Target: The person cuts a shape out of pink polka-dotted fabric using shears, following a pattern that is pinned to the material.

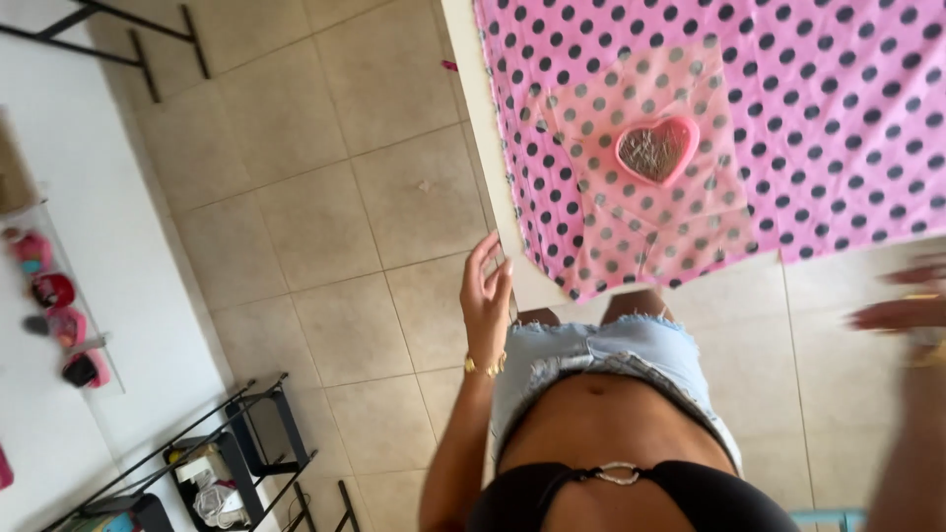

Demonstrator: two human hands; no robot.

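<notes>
Left hand (pixel 486 296) open, fingers loose, at the tabletop (pixel 480 118) edge beside the pink dotted cloth (pixel 808 118). Right hand (pixel 902 305) blurred, grip undeterminable. Heart-shaped dish (pixel 657 150) rests on the cloth, apart from both.

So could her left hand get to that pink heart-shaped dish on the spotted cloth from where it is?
Probably yes. The left hand is empty and open at the table's edge, and nothing lies between it and the heart-shaped dish but flat polka-dot cloth.
</notes>
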